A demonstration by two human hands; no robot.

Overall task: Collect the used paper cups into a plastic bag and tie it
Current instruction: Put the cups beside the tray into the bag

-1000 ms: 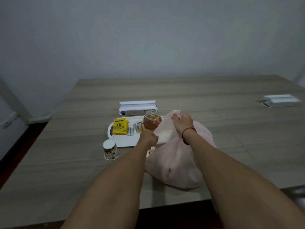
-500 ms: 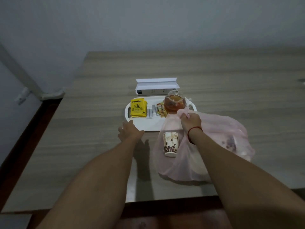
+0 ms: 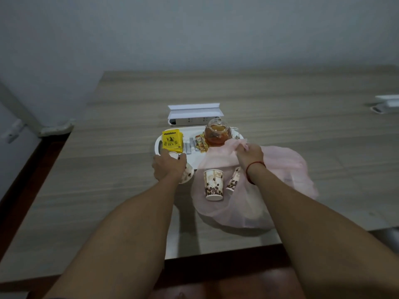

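Left hand (image 3: 169, 167) wrapped over a paper cup (image 3: 187, 174) at the tray's (image 3: 158, 145) near edge, fingers closed around its rim; cup mostly hidden under the palm, tilt unclear. Right hand (image 3: 250, 155) pinching a gathered fold of the pink bag (image 3: 287, 169), holding its mouth up just in front of the teapot (image 3: 216, 134). Red string on the right wrist.

Bag spread on the tabletop (image 3: 108, 169) near the front edge, right of centre. Two more cups seen through the film: one (image 3: 213, 184) upright, rim up, at the bag's left side; second cup (image 3: 233, 179) leaning beside it, partly behind the right forearm. Cannot tell whether more sit deeper in the bag.

White tray toward the tabletop's middle, touching the bag's far-left side. On it: yellow tea packets (image 3: 172, 140) at the left end, small sachets (image 3: 200, 143) in the middle, glass teapot with amber liquid at the right end. White box (image 3: 194, 111) just behind the tray. Another white item (image 3: 386, 103) at the right edge of the tabletop, cropped.
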